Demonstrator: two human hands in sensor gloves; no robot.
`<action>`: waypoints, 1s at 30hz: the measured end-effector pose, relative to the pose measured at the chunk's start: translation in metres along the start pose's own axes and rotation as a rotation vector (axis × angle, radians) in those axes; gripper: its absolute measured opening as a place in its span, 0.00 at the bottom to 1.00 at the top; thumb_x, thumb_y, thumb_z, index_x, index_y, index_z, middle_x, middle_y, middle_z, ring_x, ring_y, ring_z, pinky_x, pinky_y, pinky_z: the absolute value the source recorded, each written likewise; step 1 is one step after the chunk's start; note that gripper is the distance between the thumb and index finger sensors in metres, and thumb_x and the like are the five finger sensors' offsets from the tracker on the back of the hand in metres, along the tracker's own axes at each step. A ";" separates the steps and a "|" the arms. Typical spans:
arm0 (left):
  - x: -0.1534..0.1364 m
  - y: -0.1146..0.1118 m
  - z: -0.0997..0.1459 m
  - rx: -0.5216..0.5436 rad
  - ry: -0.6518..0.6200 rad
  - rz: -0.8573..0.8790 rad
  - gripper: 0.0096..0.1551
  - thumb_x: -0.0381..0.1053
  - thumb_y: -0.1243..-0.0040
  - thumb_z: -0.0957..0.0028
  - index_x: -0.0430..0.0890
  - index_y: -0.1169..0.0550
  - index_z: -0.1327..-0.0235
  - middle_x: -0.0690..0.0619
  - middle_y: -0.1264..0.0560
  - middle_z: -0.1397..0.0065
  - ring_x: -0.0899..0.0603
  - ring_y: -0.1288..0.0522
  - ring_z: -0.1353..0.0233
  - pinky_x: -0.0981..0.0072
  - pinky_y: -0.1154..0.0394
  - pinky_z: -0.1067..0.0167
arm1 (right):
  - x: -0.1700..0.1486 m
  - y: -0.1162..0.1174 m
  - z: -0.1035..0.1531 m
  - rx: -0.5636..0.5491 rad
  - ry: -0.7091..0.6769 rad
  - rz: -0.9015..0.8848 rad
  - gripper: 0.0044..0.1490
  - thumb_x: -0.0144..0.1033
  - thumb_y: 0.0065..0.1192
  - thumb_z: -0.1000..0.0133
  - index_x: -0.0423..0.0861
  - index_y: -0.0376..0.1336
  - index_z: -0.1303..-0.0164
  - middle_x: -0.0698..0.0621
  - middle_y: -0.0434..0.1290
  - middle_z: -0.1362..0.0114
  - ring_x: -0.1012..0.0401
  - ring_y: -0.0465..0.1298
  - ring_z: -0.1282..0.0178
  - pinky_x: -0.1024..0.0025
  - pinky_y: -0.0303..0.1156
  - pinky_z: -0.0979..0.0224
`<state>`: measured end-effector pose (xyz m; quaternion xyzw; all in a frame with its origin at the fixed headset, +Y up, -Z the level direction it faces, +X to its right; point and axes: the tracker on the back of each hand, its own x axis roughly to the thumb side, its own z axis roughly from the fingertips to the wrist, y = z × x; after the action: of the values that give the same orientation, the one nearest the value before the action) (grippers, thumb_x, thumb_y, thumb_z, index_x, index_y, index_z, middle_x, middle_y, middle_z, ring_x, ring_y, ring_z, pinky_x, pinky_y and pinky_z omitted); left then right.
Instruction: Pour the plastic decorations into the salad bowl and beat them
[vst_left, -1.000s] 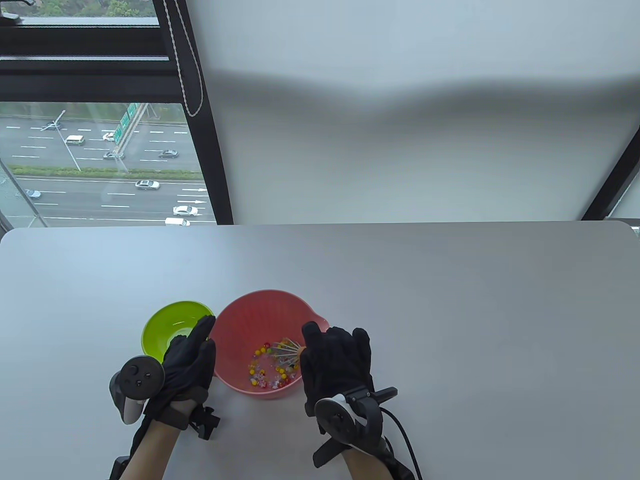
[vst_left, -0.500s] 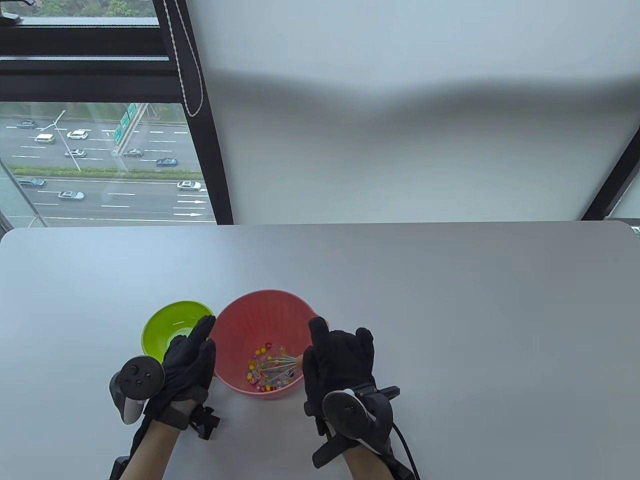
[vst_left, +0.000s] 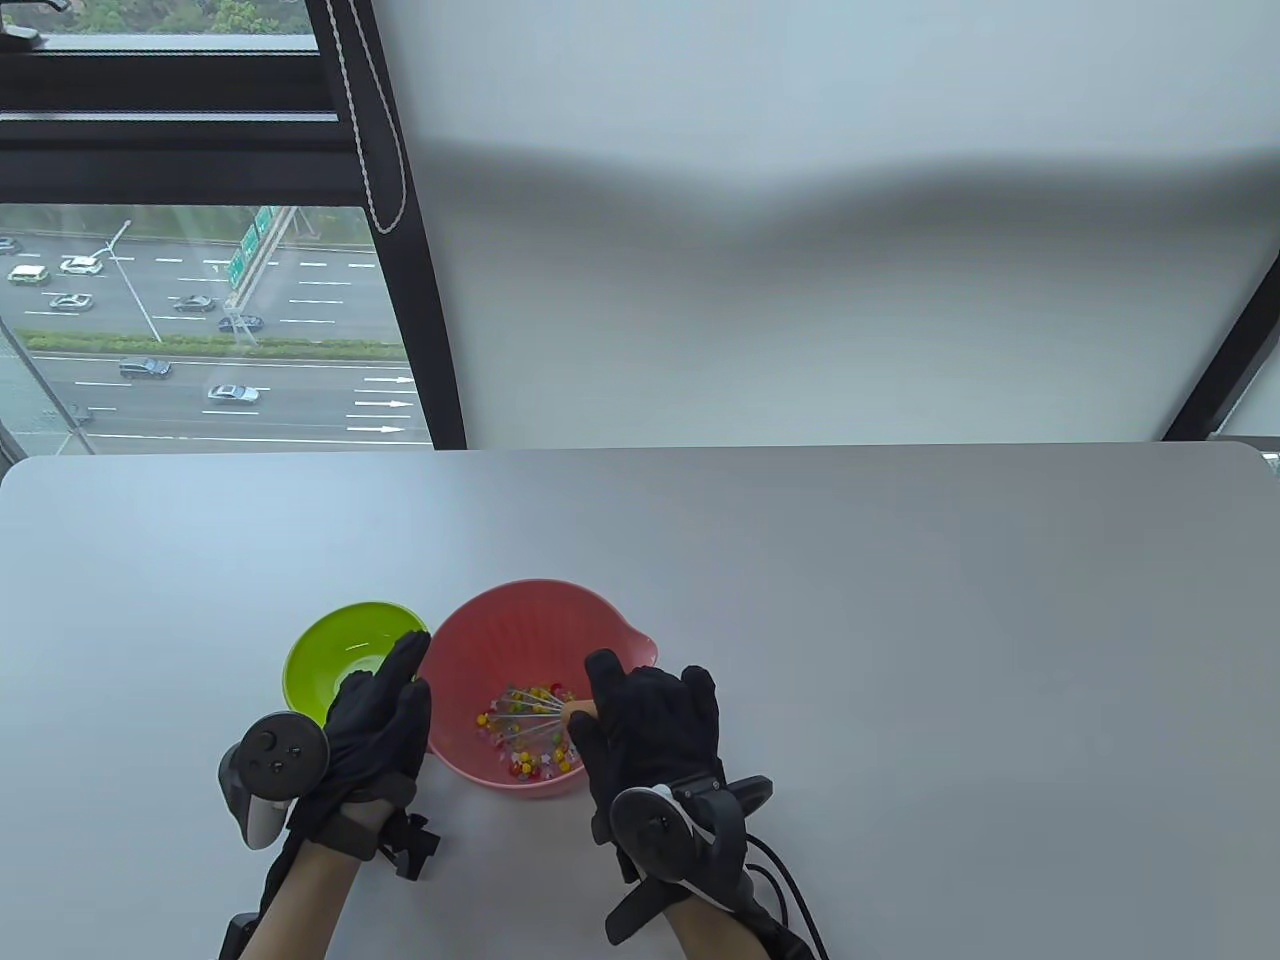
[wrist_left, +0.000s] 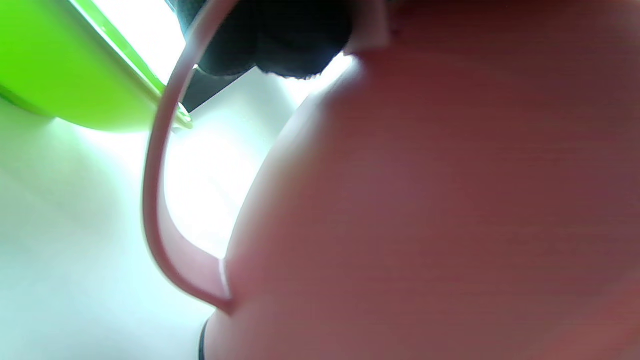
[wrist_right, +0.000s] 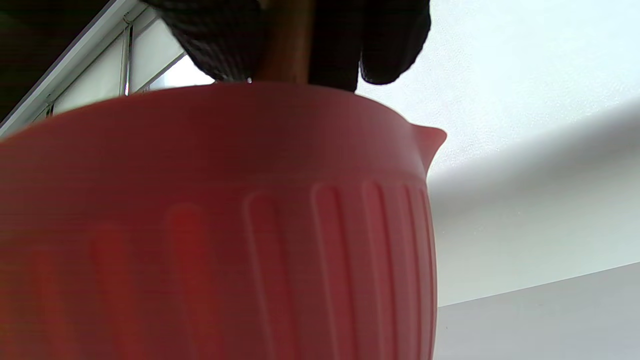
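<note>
Decorations (multicoloured) in pink bowl

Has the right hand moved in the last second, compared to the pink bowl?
Yes. The right hand, holding the whisk, shifted left, so the pink bowl's spout now shows.

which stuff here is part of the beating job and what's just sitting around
In use:
- pink salad bowl
- plastic decorations inside it
- whisk, held by the right hand
- left hand, against the bowl's side

Lying about:
- green bowl, apparently emptied
- table
</note>
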<state>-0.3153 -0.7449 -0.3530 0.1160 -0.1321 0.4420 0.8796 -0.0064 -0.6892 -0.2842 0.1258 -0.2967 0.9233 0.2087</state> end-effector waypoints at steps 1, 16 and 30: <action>0.000 0.000 0.000 0.000 0.000 0.000 0.37 0.67 0.59 0.38 0.51 0.37 0.18 0.49 0.24 0.45 0.35 0.31 0.36 0.34 0.53 0.24 | 0.001 0.000 0.000 -0.003 -0.006 0.009 0.44 0.55 0.61 0.37 0.59 0.43 0.16 0.61 0.67 0.29 0.53 0.65 0.24 0.45 0.43 0.16; 0.000 0.000 0.000 0.000 -0.001 0.000 0.37 0.67 0.59 0.38 0.51 0.37 0.18 0.49 0.24 0.45 0.35 0.31 0.36 0.34 0.53 0.24 | -0.008 -0.009 0.000 -0.096 -0.027 0.076 0.37 0.54 0.54 0.34 0.63 0.44 0.17 0.61 0.68 0.31 0.53 0.65 0.25 0.45 0.43 0.16; -0.001 0.000 0.000 0.000 -0.001 0.000 0.37 0.67 0.59 0.38 0.51 0.37 0.18 0.49 0.24 0.45 0.35 0.31 0.36 0.34 0.53 0.24 | -0.016 -0.019 -0.002 -0.123 0.030 -0.025 0.36 0.55 0.51 0.35 0.62 0.46 0.18 0.61 0.71 0.37 0.54 0.68 0.29 0.46 0.45 0.16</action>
<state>-0.3157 -0.7455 -0.3528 0.1161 -0.1326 0.4417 0.8797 0.0161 -0.6789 -0.2826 0.1025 -0.3482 0.9024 0.2321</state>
